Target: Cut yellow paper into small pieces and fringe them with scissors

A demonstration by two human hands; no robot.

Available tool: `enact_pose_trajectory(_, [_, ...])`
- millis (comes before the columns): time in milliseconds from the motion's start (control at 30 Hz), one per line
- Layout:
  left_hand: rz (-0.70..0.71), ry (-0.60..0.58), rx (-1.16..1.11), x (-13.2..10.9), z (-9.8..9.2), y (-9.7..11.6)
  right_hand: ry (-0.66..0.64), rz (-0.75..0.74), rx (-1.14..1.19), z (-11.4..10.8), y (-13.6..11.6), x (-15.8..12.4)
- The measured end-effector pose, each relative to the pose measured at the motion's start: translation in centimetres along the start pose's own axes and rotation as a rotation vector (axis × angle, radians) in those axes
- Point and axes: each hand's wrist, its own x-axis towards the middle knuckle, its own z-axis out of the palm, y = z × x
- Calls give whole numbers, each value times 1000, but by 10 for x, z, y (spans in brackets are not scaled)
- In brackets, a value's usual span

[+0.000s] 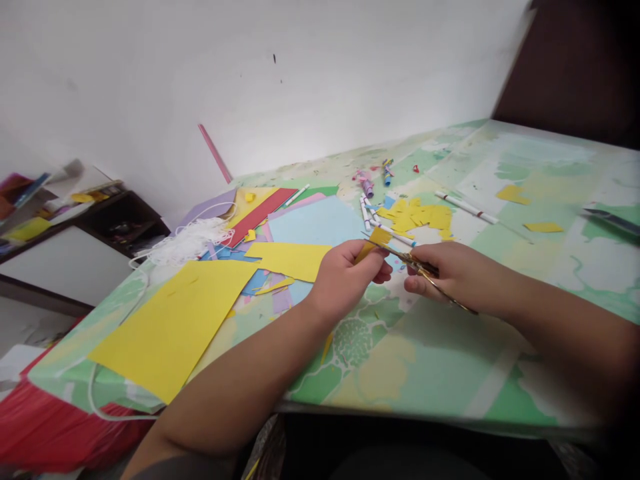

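My left hand (350, 273) is closed on a small piece of yellow paper (379, 237), pinched between thumb and fingers. Gold-handled scissors (425, 268) are in my right hand (445, 273), the fingers wrapped round the handles. Their blades point left and lie across the yellow piece, close to my left fingertips. Just beyond my hands is a pile of small yellow paper cuttings (417, 217), with several white markers (367, 212) beside it. A larger yellow strip (295, 259) lies just left of my left hand.
A big yellow sheet (175, 320) covers the table's left side. Behind it sit tangled white string (193, 241), a red strip (263, 215) and light blue paper (320, 220). A dark-bladed tool (613, 223) lies far right. A cluttered cabinet (75, 247) stands left, below the wall.
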Motion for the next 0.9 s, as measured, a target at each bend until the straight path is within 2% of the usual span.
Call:
enact_pose_trajectory(267, [28,6,55,-2,-1,2,10,-50,11,1,2,1])
enact_pose_trajectory(467, [35,-5,39,-3,-1,4,40,-15,-5,0,-1,0])
enact_pose_trajectory(700, [-21,0,-28,-2,0,2,39,56,-22,-3,-5,-1])
enact_pose_trajectory(900, [-3,43,-42,-1,0,3,26,-18,-6,-1,1,-1])
